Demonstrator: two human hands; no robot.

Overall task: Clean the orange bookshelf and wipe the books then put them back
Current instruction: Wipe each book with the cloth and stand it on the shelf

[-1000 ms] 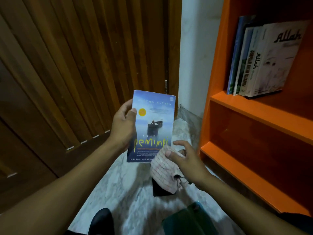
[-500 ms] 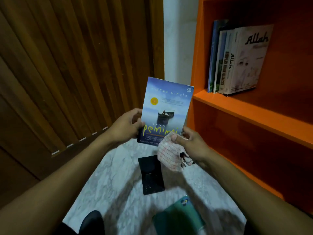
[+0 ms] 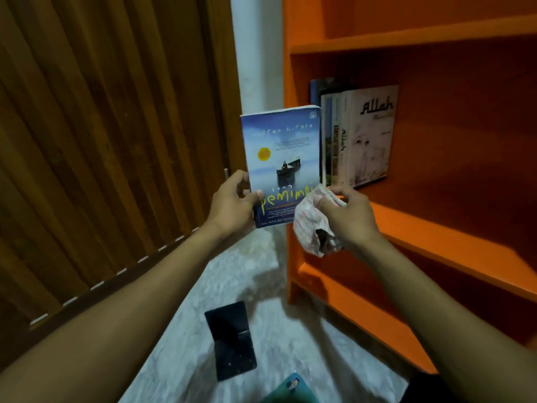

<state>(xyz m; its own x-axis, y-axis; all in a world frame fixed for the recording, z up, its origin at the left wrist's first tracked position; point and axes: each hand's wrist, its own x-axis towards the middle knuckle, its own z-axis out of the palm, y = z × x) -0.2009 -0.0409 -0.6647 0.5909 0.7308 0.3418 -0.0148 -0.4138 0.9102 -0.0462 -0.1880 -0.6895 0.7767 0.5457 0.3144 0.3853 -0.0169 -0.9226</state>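
A blue paperback (image 3: 283, 152) with a boat on its cover stands upright in front of the orange bookshelf (image 3: 436, 228), right at its left side panel. My left hand (image 3: 232, 203) grips the book's lower left corner. My right hand (image 3: 347, 218) holds a crumpled checked cloth (image 3: 309, 228) and also pinches the book's lower right corner. Several books (image 3: 369, 135), the front one white with black lettering, lean together on the middle shelf just right of the blue one.
A dark wooden slatted door (image 3: 101, 141) fills the left. On the pale marbled floor (image 3: 180, 330) lie a black flat book (image 3: 231, 340) and a green one (image 3: 290, 391) near the bottom edge. Upper and lower shelves are bare.
Both hands have lifted the blue book up and to the right, from over the floor to the shelf's left edge beside the standing books. The cloth stays in my right hand.
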